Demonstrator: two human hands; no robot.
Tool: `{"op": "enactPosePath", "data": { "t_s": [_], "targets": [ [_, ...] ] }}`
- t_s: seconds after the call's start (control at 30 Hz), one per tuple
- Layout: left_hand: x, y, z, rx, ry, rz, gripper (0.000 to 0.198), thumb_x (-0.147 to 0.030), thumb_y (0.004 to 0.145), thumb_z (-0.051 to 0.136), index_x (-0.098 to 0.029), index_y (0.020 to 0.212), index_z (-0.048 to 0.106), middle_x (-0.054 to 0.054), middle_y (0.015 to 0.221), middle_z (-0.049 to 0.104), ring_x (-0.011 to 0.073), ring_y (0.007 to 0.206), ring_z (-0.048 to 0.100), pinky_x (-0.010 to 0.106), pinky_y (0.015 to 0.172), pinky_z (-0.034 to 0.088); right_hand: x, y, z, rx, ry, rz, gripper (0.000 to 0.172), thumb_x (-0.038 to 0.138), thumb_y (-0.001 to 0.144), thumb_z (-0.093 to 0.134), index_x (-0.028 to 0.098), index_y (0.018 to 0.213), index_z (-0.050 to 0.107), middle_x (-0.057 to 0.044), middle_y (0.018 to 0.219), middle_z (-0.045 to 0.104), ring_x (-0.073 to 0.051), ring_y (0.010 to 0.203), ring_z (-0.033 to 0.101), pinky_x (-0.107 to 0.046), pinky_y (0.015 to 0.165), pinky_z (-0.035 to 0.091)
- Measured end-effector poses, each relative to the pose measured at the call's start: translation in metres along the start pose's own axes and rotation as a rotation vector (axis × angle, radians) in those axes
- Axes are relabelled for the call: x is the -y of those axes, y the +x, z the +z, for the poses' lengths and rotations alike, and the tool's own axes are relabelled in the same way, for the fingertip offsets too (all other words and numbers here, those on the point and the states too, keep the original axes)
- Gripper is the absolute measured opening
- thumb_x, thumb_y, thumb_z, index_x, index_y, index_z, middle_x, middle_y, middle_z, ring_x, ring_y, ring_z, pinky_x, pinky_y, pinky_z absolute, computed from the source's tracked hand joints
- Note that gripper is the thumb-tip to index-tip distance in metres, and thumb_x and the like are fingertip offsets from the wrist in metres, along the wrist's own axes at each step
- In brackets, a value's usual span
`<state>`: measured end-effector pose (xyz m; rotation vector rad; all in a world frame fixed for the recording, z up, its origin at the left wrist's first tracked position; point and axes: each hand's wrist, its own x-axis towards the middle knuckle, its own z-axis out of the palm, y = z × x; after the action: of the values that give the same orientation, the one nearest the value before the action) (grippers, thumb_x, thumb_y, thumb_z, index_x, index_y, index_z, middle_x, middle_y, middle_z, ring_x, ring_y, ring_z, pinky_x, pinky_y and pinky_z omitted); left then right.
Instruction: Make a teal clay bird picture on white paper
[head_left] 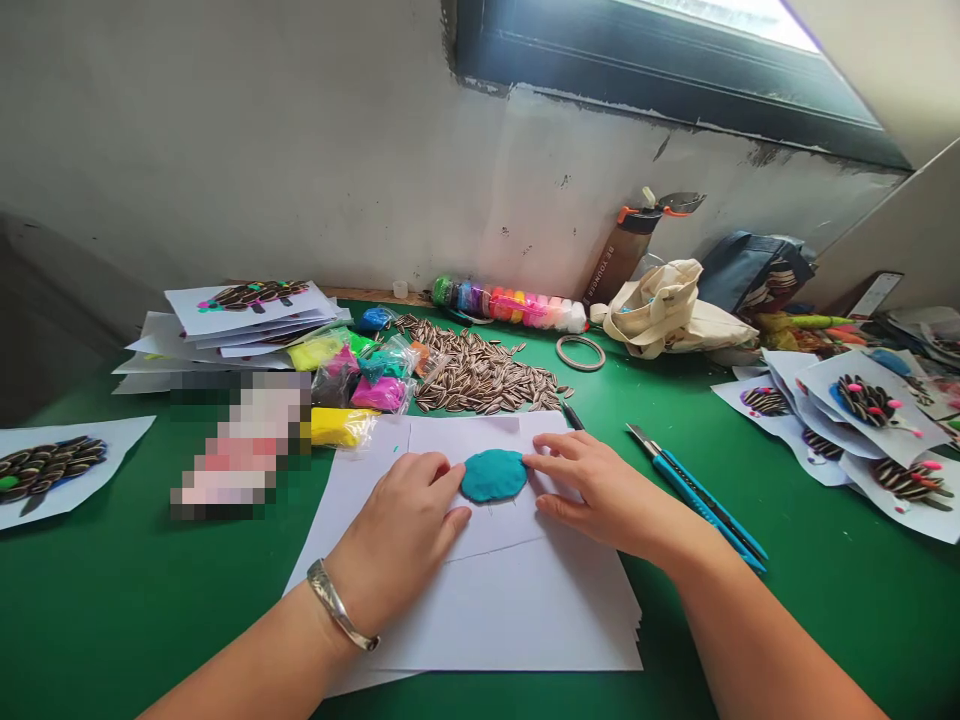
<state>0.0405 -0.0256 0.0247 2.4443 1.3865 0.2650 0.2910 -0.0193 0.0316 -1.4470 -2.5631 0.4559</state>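
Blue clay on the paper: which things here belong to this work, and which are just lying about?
Likely in the work:
blue clay
white paper
seeds
clay packets

Probably just lying about:
brown bottle
cream bag
dark blue bag

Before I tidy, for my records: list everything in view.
Paper: several, white, centre
Clay: one, teal, on paper
Seeds: many, striped, behind paper
Packets: several, mixed, beside seeds
Pack: one, multicoloured, behind seeds
Ring: one, silver, beside seeds
Pen: one, black, beside paper
Cutter: one, blue, right
Tote: one, cream, back
Bottle: one, brown, behind tote
Bag: one, blue, behind tote
Pictures: many, mixed, both sides
Patch: one, pixelated, left
Clutter: uncounted, mixed, right
Table: one, green, underneath
Wall: one, grey, back
Window: one, dark, above
Bracelet: one, silver, left wrist
Left hand: one, touching clay
Right hand: one, touching clay
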Motion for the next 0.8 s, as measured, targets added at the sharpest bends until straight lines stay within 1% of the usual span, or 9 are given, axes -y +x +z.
{"op": "enactPosePath", "data": {
  "t_s": [0.07,0.17,0.3,0.37,0.53,0.67,0.8],
  "targets": [
    [0.0,0.0,0.0,0.0,0.003,0.0,0.019,-0.023,0.089,0.051,-0.019,0.103,0.063,0.009,0.103,0.059,0.0273,0.098,0.052,0.044,0.09,0.044,0.003,0.001,-0.001,-0.003,-0.029,-0.009,0.028,0.029,0.088,0.057,0.028,0.114,0.066,-0.008,0.126,0.058,-0.027,0.109,0.054,-0.044,0.093,0.047],
    [0.0,0.0,0.001,0.001,0.006,0.001,0.019,-0.023,0.089,0.051,-0.019,0.104,0.063,0.009,0.103,0.058,0.0274,0.098,0.052,0.044,0.09,0.044,0.001,0.001,-0.002,0.013,-0.009,-0.012,0.03,0.03,0.089,0.056,0.028,0.118,0.064,-0.008,0.128,0.058,-0.026,0.11,0.053,-0.044,0.094,0.046],
    [0.001,-0.001,0.001,0.01,0.009,0.003,0.021,-0.023,0.09,0.049,-0.018,0.105,0.062,0.009,0.104,0.058,0.0275,0.099,0.051,0.044,0.09,0.044,-0.006,-0.002,-0.001,0.004,0.066,0.032,0.049,0.038,0.09,0.055,0.027,0.137,0.049,-0.007,0.136,0.053,-0.026,0.122,0.047,-0.044,0.102,0.041],
    [0.001,-0.002,0.001,0.011,0.009,0.004,0.021,-0.023,0.09,0.049,-0.018,0.105,0.062,0.009,0.104,0.058,0.0274,0.099,0.051,0.044,0.09,0.044,-0.007,-0.002,0.002,-0.01,0.057,0.046,0.054,0.038,0.089,0.055,0.025,0.14,0.045,-0.007,0.138,0.052,-0.026,0.124,0.046,-0.045,0.104,0.04],
    [0.0,-0.002,0.0,0.019,0.005,0.002,0.02,-0.023,0.09,0.05,-0.018,0.105,0.062,0.009,0.103,0.057,0.0272,0.098,0.051,0.044,0.09,0.043,0.004,0.003,0.004,-0.008,-0.058,0.044,0.043,0.035,0.087,0.058,0.026,0.129,0.057,-0.008,0.134,0.054,-0.029,0.117,0.049,-0.048,0.098,0.042],
    [0.001,-0.001,0.001,0.014,0.002,0.002,0.019,-0.024,0.09,0.05,-0.018,0.103,0.062,0.009,0.103,0.057,0.027,0.098,0.051,0.044,0.089,0.043,0.009,0.003,0.0,0.018,-0.074,0.033,0.041,0.035,0.087,0.06,0.028,0.127,0.058,-0.008,0.133,0.054,-0.029,0.115,0.049,-0.047,0.096,0.044],
    [0.001,-0.001,0.001,0.015,-0.003,-0.001,0.019,-0.023,0.09,0.05,-0.018,0.104,0.062,0.009,0.103,0.057,0.027,0.098,0.05,0.043,0.089,0.044,0.005,0.001,-0.001,0.035,-0.065,0.034,0.041,0.036,0.087,0.058,0.029,0.128,0.058,-0.008,0.134,0.053,-0.029,0.117,0.048,-0.047,0.097,0.043]
  ]
}}
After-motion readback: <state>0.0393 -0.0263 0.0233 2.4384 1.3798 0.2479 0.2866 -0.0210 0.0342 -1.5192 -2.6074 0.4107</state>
